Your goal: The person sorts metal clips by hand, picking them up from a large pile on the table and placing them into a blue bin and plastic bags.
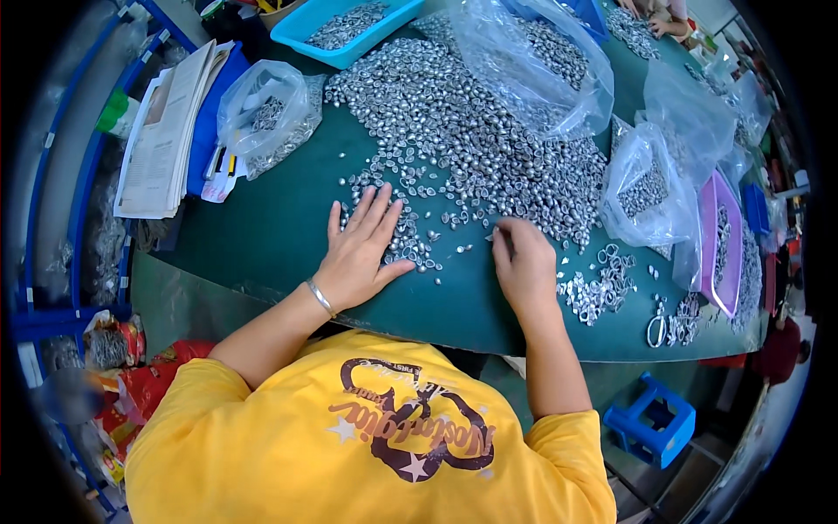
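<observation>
My left hand [362, 244] lies flat with its fingers spread over a thin scatter of small silvery metal pieces [408, 240] on the green tabletop. A metal bangle [321, 299] circles that wrist. To the right, my right hand [526, 262] is curled, thumb and fingers pressed together near the table. A silvery speck shows at its fingertips, too small to name. Beyond both hands spreads a large heap of rounded, shiny metal pieces [471, 131]. Beside my right hand sits a smaller group of flat pieces and rings [602, 288].
Clear plastic bags of metal pieces [648, 188] stand at the right, beside a pink tray [719, 240]. A light-blue tray [345, 52] is at the back. Papers [166, 131] stand at the left. Another person's hands [650, 19] work at the far right. A blue stool [650, 421] stands below.
</observation>
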### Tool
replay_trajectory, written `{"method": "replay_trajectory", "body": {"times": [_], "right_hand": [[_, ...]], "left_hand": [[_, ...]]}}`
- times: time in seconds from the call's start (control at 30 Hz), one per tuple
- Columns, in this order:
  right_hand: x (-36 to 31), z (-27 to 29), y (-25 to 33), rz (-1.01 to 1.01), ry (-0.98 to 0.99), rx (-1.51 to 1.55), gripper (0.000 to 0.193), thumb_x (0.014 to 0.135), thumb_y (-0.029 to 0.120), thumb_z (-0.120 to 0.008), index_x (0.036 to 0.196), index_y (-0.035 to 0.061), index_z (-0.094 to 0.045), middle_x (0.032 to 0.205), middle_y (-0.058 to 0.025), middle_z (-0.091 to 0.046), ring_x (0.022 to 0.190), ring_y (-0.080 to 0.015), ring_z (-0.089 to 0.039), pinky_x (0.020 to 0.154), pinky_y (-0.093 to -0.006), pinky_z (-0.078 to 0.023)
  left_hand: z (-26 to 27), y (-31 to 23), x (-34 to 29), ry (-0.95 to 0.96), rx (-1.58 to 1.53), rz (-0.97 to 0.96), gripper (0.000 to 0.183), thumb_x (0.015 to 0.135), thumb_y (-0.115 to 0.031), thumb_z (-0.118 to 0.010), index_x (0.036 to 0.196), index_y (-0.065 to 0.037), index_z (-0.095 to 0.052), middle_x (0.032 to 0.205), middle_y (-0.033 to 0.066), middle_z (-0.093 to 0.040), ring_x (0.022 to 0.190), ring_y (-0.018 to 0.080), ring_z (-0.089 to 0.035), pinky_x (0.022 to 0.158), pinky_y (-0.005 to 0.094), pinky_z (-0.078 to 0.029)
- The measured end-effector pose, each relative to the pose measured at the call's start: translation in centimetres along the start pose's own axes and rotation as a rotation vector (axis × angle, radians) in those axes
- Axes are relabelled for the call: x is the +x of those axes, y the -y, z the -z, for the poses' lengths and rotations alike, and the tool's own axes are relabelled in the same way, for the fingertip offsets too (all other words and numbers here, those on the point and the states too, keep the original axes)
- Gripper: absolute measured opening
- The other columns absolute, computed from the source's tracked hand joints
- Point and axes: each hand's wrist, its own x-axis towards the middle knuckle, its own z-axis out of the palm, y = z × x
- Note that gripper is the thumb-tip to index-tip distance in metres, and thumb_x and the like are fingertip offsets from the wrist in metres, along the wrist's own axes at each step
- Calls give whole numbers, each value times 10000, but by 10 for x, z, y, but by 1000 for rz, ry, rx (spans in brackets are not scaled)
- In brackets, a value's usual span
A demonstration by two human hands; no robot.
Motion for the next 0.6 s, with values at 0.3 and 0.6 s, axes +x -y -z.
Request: {"method": "replay_trajectory", "body": {"times": [0.3,0.6], "right_hand": [[-37,-16,22,-122,-155,461,252,753,-34,-671,953,-5,-522,851,-100,-650,745,-146,-648,660,-236,-523],[-50,-18,34,-153,-272,485,309,745,-53,-671,997,1,-500,865,-110,-667,775,-157,-669,673,-244,-525]], "left_hand": [[-6,-20,51,-166,-192,-231,265,690,-95,-699,939,-85,-609,926,38,-548,884,219,-530,794,356,-318],[20,-39,46,152,-802,-158,275,703,-74,-715,948,-48,-593,902,71,-541,731,195,-571,631,282,-443]]}}
